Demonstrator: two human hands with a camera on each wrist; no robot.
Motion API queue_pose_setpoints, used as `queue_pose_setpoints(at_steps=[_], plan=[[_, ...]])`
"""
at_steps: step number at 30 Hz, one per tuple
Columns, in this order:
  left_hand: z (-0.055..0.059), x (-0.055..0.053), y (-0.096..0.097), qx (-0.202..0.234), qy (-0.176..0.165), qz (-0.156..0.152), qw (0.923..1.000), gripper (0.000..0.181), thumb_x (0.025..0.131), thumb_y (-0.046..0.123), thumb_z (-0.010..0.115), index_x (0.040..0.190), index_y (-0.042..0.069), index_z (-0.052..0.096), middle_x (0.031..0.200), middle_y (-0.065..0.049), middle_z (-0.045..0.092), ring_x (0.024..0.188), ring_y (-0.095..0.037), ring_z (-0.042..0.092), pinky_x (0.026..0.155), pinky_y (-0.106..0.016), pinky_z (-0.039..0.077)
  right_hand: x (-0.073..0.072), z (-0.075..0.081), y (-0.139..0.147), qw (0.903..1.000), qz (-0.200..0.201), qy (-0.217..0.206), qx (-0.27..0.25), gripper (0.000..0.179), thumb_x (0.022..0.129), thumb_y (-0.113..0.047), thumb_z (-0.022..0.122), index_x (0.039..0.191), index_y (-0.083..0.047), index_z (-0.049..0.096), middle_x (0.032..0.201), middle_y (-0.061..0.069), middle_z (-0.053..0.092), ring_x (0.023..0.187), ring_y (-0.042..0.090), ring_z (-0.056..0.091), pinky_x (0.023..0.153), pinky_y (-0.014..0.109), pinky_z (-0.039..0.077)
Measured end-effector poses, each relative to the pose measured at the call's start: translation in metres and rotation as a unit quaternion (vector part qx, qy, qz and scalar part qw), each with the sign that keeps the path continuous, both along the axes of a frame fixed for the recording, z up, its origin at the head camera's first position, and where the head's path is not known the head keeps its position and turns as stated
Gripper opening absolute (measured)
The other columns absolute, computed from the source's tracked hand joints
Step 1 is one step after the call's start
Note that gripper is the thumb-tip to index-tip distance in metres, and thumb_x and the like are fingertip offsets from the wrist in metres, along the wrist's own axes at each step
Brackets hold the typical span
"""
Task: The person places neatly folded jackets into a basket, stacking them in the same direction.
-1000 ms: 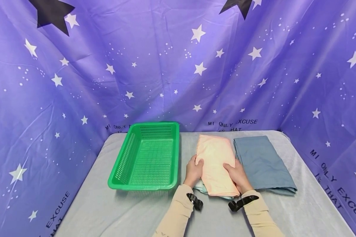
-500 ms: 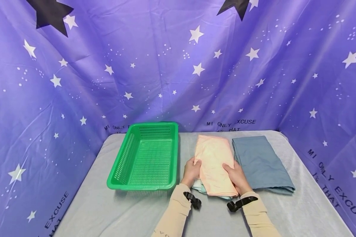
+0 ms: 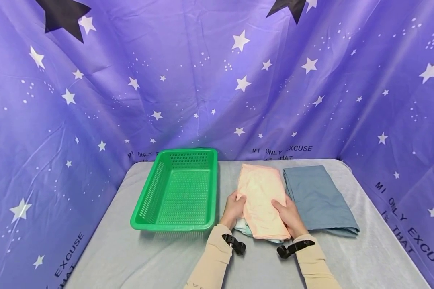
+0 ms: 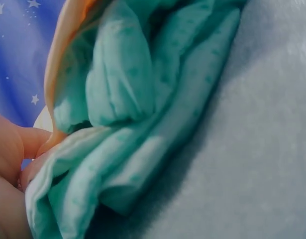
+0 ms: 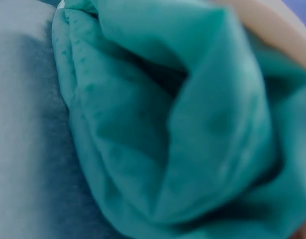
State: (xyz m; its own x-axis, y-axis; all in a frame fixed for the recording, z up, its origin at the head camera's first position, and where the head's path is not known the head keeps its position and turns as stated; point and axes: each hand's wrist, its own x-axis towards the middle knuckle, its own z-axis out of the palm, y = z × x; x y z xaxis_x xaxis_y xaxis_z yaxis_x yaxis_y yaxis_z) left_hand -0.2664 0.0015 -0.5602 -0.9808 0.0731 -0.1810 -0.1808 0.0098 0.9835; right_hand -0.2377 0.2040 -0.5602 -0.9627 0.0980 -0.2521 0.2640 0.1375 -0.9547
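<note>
A folded peach cloth [image 3: 263, 200] lies right of the middle, with teal spotted layers [image 4: 123, 84] showing beneath it. My left hand [image 3: 234, 208] grips its left edge, thumb on top and fingers underneath. On the opposite edge, my right hand [image 3: 290, 214] holds it the same way. Bunched teal folds [image 5: 138, 119] fill most of the right wrist view and hide nearly all of that hand. Whether peach and teal belong to one piece, I cannot tell. To the right lies a folded blue-grey cloth [image 3: 320, 196], close beside my right hand.
A green plastic basket [image 3: 173, 228] with perforated walls stands left of the cloths, nothing visible inside. Everything rests on a table [image 3: 130, 261] covered in pale grey fabric. A purple star-printed curtain [image 3: 188, 96] closes off the back and both sides.
The head view has shifted very slightly. Both hands keep their grip on the peach cloth, and the cloths and basket stay in place.
</note>
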Motion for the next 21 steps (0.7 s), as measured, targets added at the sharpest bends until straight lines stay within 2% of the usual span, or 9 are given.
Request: queue_pose_setpoints(at_steps=[7,14,21], plan=[[0.005,0.006,0.000,0.038,-0.005,-0.009,0.9992,0.036,0.106,0.015,0.052,0.141,0.008,0.058,0.113,-0.008,0.073,0.092,-0.010,0.070,0.083,-0.028,0.058,0.005,0.005,0.000,1.0000,0.000,-0.002,0.000,0.077,0.106,-0.034,0.057,0.166,-0.015,0.012,0.151,0.019,0.050,0.109,0.009,0.061,0.086,0.021,0.050],[0.014,0.011,0.000,0.056,-0.003,0.001,0.9984,0.035,0.106,0.014,0.052,0.140,0.009,0.058,0.110,-0.006,0.075,0.091,-0.010,0.072,0.081,-0.028,0.059,0.013,0.014,-0.002,0.9998,-0.011,0.015,-0.003,0.073,0.105,-0.031,0.058,0.165,-0.015,0.020,0.148,0.019,0.051,0.103,0.006,0.060,0.086,0.020,0.050],[0.026,0.018,0.001,0.068,0.013,0.014,0.9975,0.036,0.105,0.013,0.054,0.139,0.007,0.059,0.109,-0.008,0.075,0.091,-0.012,0.072,0.080,-0.028,0.060,0.020,0.024,-0.002,0.9995,-0.016,0.026,0.000,0.074,0.105,-0.033,0.059,0.165,-0.017,0.019,0.150,0.017,0.051,0.102,0.001,0.061,0.085,0.017,0.050]])
